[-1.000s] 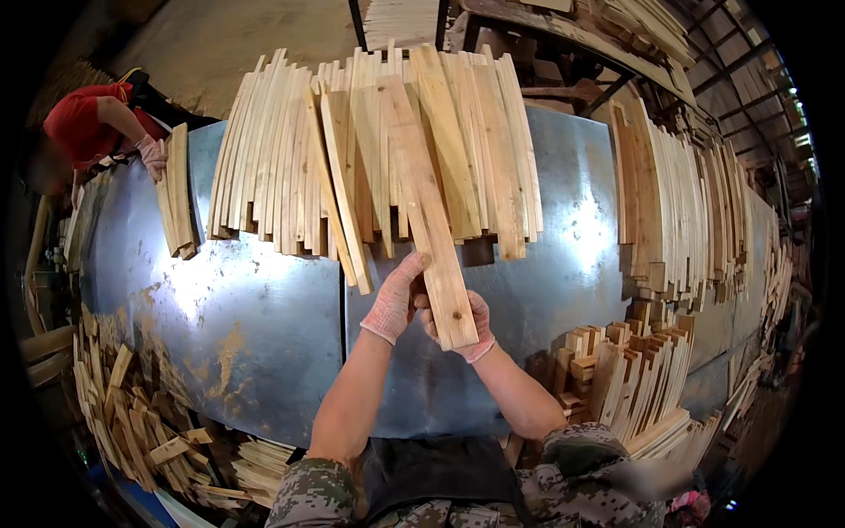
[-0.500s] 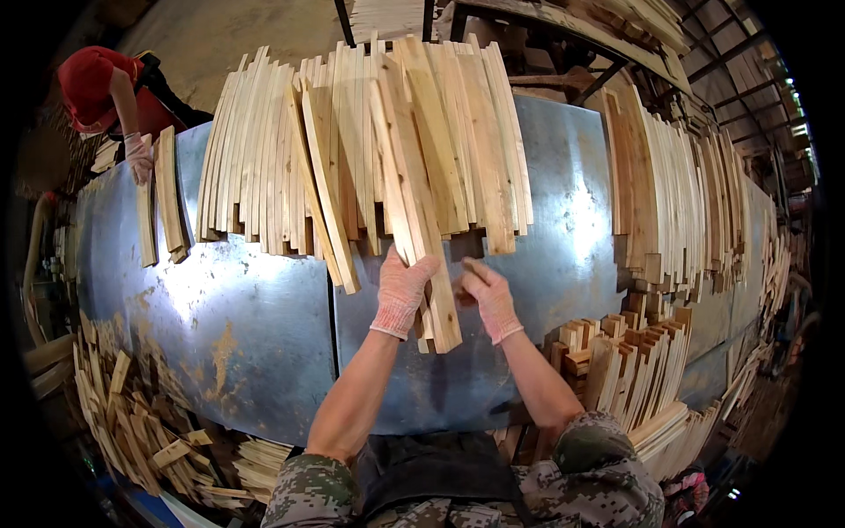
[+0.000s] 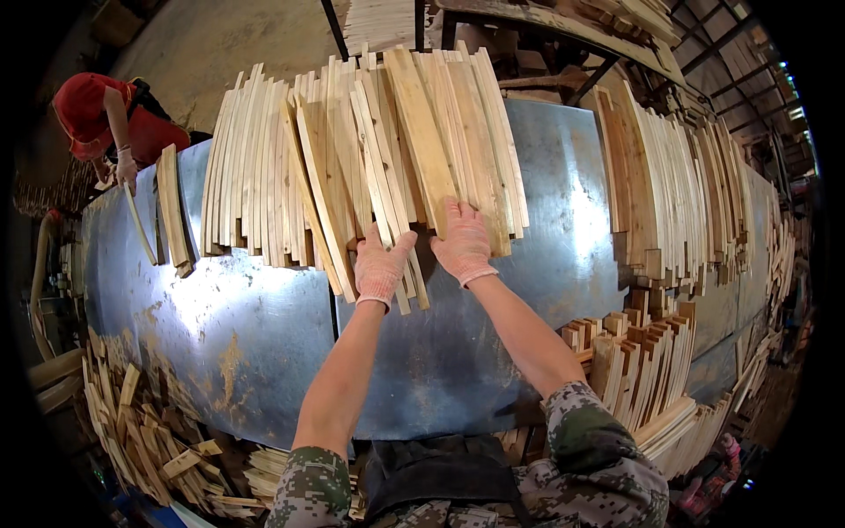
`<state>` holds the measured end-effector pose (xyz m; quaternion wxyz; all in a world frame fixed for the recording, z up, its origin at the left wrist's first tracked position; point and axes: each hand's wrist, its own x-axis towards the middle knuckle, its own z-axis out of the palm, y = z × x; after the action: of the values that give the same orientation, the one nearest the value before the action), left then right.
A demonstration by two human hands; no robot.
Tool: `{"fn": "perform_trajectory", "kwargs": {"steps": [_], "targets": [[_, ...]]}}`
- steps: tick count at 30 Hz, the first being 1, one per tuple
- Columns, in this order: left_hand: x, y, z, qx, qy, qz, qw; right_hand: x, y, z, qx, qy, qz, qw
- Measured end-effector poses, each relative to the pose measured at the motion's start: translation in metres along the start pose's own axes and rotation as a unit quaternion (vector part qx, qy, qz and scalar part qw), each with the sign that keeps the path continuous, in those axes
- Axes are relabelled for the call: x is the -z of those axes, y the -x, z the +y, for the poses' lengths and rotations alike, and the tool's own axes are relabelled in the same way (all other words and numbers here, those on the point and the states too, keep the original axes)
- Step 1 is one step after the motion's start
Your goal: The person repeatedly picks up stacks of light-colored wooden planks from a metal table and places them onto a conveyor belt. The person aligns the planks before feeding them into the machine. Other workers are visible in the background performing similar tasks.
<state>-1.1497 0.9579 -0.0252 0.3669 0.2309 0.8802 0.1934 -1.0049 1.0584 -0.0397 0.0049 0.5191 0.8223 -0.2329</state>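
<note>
My left hand (image 3: 381,271), in a pale pinkish glove, is closed around the near ends of narrow wooden strips (image 3: 378,176). Close by on the right, my right hand (image 3: 463,245), gloved alike, grips the near end of a wider, yellowish wooden board (image 3: 421,132). Both pieces lie on a broad row of wooden slats (image 3: 255,167), side by side and pointing away from me on a metal-topped table (image 3: 264,352). Two slats (image 3: 319,202) lie aslant left of my left hand, their ends sticking out nearer to me. My palms hide the undersides of the ends I hold.
A person in red (image 3: 110,114) at the far left handles a thin slat (image 3: 141,227) beside a short stack of boards (image 3: 173,211). More slats (image 3: 673,185) stand along the right. Upright offcuts (image 3: 642,361) are near right, and a loose heap of wood (image 3: 150,431) is near left.
Both hands have moved away from me to the row's near edge. The wide board lifted in my left hand has left it. My right hand, free before, has taken hold of a board end.
</note>
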Motion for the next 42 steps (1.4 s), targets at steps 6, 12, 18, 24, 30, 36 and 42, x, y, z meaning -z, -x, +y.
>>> {"fn": "perform_trajectory", "kwargs": {"steps": [6, 12, 18, 24, 30, 36, 42], "targets": [[-0.016, 0.03, -0.041, -0.054, 0.141, -0.039, 0.988, 0.016, 0.067, 0.021, -0.011, -0.362, -0.128, 0.923], [-0.039, 0.053, -0.058, -0.037, 0.436, -0.09, 0.894, -0.024, 0.09, 0.043, 0.043, -0.46, -0.185, 0.868], [-0.037, 0.048, -0.063, -0.032, 0.461, -0.115, 0.879, -0.019, 0.081, 0.029, 0.016, -0.613, -0.196, 0.765], [-0.044, 0.042, -0.072, -0.01, 0.474, -0.13, 0.871, -0.044, 0.087, 0.042, -0.306, -0.834, -0.125, 0.443], [-0.044, 0.035, -0.078, -0.009, 0.49, -0.157, 0.857, -0.076, 0.094, 0.051, -0.287, -0.841, -0.267, 0.373], [-0.047, 0.035, -0.076, 0.039, 0.495, -0.148, 0.855, -0.041, 0.073, 0.033, -0.242, -0.465, -0.282, 0.803], [-0.055, 0.036, -0.075, 0.044, 0.501, -0.138, 0.853, 0.019, 0.084, 0.053, -0.099, -0.147, 0.102, 0.979]]}}
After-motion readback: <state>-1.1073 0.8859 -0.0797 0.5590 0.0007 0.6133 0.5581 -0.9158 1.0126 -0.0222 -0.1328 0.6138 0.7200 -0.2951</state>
